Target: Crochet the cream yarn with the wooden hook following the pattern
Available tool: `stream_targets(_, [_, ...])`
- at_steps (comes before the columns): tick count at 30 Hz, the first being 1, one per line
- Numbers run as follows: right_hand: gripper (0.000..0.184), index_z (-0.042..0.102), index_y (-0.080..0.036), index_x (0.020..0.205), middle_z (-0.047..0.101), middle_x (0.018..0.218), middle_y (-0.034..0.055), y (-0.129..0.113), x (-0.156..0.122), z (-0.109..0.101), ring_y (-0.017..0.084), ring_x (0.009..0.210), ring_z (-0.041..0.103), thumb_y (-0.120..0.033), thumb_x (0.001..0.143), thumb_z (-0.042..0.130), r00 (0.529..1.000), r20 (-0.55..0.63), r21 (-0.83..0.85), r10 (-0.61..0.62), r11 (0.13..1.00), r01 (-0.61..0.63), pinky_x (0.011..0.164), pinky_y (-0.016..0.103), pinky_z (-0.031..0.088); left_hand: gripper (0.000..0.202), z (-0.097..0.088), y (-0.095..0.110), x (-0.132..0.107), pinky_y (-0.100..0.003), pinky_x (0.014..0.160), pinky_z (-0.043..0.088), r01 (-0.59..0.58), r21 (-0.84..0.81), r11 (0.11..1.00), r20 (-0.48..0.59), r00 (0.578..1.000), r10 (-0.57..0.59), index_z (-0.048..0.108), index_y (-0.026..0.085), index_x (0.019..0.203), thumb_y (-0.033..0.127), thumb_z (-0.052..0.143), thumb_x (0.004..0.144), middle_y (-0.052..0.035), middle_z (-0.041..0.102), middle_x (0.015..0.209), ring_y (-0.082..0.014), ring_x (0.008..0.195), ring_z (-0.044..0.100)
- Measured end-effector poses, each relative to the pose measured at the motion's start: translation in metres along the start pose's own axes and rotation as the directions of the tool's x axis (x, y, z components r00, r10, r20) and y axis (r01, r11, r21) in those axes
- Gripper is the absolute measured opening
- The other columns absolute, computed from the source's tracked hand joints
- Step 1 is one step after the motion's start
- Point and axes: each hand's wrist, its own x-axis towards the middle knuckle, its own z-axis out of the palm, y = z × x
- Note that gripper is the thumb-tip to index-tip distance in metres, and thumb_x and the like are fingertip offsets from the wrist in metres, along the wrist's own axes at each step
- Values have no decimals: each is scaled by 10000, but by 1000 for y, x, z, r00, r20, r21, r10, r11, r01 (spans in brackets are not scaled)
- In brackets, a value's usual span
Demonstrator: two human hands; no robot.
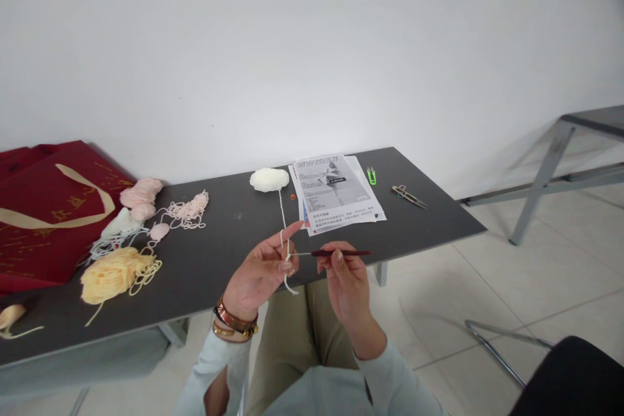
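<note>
My left hand [263, 270] is closed in a pinch on white yarn [282, 211], with the strand looped over its raised index finger. A short yarn tail hangs below the thumb. From the fingers the strand runs up to a white yarn ball [270, 179] at the back of the table. In my right hand [347, 279] is a crochet hook [348, 253] with a dark red handle, held level. Its thin metal shaft points left and meets the yarn at my left fingertips. Whether the tip sits inside a loop is too small to tell.
Printed sheets [336, 195] lie on the dark table [229, 234]. Right of them are green thread snips [371, 175] and metal snips [408, 197]. At left are a red bag [43, 227], pink yarn [141, 195] and yellow yarn [114, 275]. A black chair [568, 380] stands lower right.
</note>
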Motion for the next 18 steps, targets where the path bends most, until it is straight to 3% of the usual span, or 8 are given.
stream_targets(11, [122, 700, -203, 788, 635, 745, 2, -3, 5, -2, 96, 581, 524, -323, 767, 715, 995, 1, 118, 104, 988, -104, 544, 240, 429, 693, -2, 0, 1, -227, 532, 323, 24, 7, 1000, -23, 999, -23, 570, 105, 1266, 133, 769, 603, 41, 432, 610, -74, 559, 401])
stream_targets(18, [139, 709, -174, 786, 645, 697, 6, -1, 0, 2, 79, 559, 527, -304, 746, 738, 971, 22, 176, 237, 956, -237, 525, 204, 442, 691, 1, -1, 4, -201, 577, 364, -42, 244, 969, -107, 992, 70, 554, 173, 1296, 76, 758, 643, 36, 541, 636, -69, 592, 471])
